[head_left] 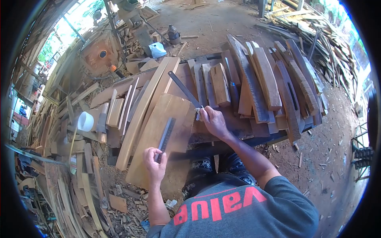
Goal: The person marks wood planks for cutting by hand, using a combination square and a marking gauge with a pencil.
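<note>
My left hand [154,162] is closed on the near end of a dark metal ruler [167,133]. The ruler lies along a wide, smooth wooden board [178,113] in front of me. In my right hand [214,120], above the board's right edge, is a long, flat metal blade [183,87] pointing away to the upper left. It has a hole near its far end, and some whitish wrapping shows where my fingers close round it. Beside the board on its left runs a long wooden plank [147,105].
Several cut wooden pieces [266,79] lie across the bench on the right. A white cup [85,121] stands among wood pieces on the left. Farther back are a dark bottle [173,32] and a pale plastic bag [157,50]. Scrap wood [59,194] covers the ground at lower left.
</note>
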The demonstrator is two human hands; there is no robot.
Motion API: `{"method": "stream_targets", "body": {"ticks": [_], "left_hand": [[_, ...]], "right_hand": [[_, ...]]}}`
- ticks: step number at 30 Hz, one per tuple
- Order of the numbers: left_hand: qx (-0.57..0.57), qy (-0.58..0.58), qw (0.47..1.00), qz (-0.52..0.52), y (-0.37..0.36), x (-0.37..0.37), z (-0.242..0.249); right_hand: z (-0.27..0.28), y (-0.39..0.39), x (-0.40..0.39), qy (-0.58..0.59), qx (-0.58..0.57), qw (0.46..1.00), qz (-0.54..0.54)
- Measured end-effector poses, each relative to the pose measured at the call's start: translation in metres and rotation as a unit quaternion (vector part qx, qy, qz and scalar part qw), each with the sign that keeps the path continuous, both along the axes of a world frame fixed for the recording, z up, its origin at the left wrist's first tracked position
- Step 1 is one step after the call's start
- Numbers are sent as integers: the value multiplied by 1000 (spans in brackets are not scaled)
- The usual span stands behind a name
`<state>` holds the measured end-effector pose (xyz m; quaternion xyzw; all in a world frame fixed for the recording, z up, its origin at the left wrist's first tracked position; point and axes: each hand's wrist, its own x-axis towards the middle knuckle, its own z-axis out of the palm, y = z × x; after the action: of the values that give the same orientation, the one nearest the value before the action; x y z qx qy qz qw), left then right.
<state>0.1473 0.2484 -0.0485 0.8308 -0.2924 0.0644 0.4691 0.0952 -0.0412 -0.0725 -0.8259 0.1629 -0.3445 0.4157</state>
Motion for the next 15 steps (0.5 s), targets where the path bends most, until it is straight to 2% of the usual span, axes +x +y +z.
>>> {"method": "stream_targets", "body": {"ticks": [15], "left_hand": [[8, 31, 999, 2, 1, -1, 1]], "right_hand": [[1, 1, -1, 4, 5, 1000, -3]]}}
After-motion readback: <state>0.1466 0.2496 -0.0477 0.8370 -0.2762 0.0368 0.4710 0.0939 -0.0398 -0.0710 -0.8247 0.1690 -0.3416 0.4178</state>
